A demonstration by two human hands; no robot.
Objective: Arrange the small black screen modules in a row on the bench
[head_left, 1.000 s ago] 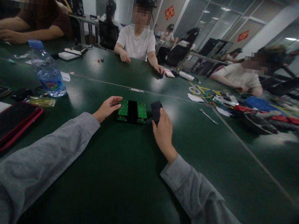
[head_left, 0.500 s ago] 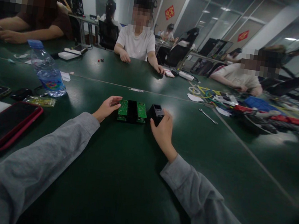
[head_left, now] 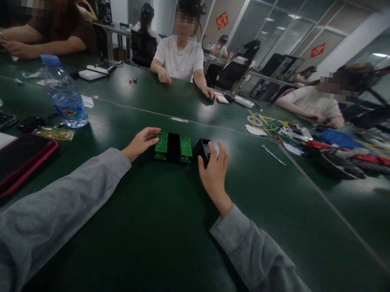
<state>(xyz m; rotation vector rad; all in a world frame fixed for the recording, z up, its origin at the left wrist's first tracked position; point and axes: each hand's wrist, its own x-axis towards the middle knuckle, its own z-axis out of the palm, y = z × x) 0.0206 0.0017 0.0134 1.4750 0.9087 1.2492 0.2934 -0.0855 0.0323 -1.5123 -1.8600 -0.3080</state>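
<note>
On the bench (head_left: 163, 238), the left grip (head_left: 140, 143) stands parted beside the green boards (head_left: 186, 146), contact unclear from here. The right grip (head_left: 214, 172), also spread, partly hides the black box (head_left: 202, 147) right of them.

From above and behind the left hand (head_left: 140, 143) and right hand (head_left: 213, 173), the head view faces forward and down across the table (head_left: 153, 237).

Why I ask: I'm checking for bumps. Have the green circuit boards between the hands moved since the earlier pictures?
No. Against the white strip on the table, the green circuit boards show no clear shift in any direction.
</note>
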